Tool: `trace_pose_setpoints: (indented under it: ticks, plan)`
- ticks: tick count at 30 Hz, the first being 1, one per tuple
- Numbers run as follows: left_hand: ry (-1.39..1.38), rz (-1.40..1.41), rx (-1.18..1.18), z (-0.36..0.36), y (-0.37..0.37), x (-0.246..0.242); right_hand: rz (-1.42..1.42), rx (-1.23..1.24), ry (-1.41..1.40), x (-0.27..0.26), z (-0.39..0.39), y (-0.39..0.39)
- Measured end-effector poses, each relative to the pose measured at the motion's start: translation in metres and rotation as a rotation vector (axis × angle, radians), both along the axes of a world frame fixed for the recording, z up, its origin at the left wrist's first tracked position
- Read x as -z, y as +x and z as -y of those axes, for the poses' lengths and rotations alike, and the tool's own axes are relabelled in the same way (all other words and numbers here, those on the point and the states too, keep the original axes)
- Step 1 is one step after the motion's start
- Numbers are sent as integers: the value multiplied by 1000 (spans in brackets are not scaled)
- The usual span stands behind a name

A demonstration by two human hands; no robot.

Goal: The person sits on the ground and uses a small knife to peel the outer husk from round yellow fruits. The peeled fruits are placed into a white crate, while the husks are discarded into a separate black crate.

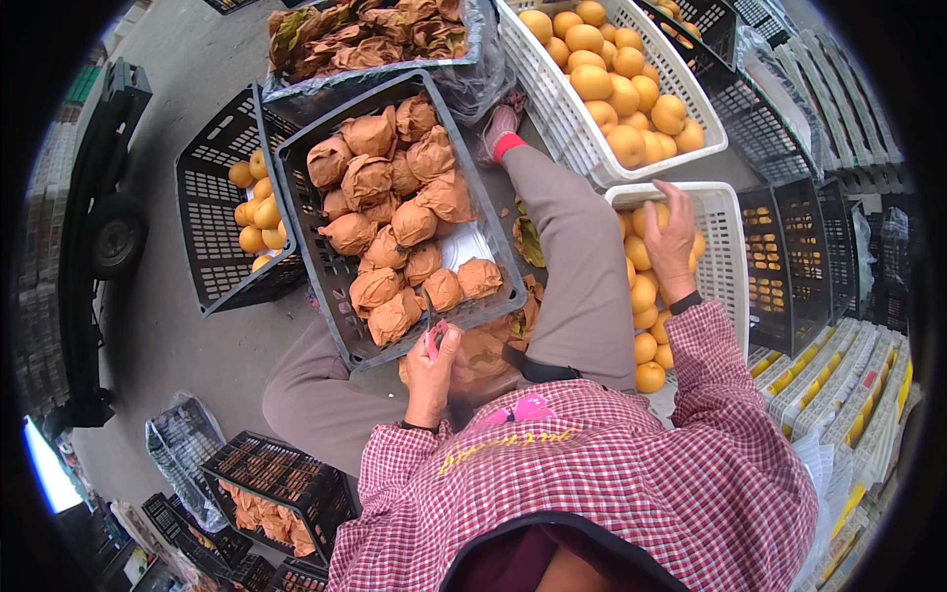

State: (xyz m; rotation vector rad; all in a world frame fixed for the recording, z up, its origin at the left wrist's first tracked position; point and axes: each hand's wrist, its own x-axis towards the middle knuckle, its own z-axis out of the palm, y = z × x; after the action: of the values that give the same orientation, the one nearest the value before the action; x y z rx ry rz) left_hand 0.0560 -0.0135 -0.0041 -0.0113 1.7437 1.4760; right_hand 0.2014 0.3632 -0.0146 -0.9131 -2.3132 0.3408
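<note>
My left hand (431,370) grips a small pink-handled tool (436,337), its thin dark tip pointing at the near edge of a black plastic crate (473,314). Inside that crate lie several round fruits wrapped in brown paper (385,248), with a white sheet (470,248) showing under some. My right hand (669,237) is over a white plastic basket (729,244) of bare yellow-brown round pears (644,296). Its fingers are apart, close to the upper pears; whether they touch them is hard to see.
A larger white basket (566,140) of pears stands ahead right. Left of the wrapped fruit is a black crate (214,200) with bare pears. Crumpled brown paper and leaves (370,37) fill a lined crate ahead. My legs (577,244) flank the near crate; stacked packaging (836,377) is at right.
</note>
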Motion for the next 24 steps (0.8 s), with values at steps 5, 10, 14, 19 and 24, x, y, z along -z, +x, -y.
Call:
trace_pose_setpoints:
  ticks: [5,10,14,19,24]
  plan:
    - [384,301,-134,2,-34,-11,184,-986,-251,17,106,-179]
    - [328,431,-331,5,-35,4,930,-989,228,119,173,-293]
    - [250,247,-203,11,-37,30,1067,-1038,174,146,167,-314]
    - [144,260,-512,-2,-37,23,727,-1117,-272,78,151,-278]
    - [343,347,-436,-8,-42,6,556,-1235,-1313,-6,150,-214]
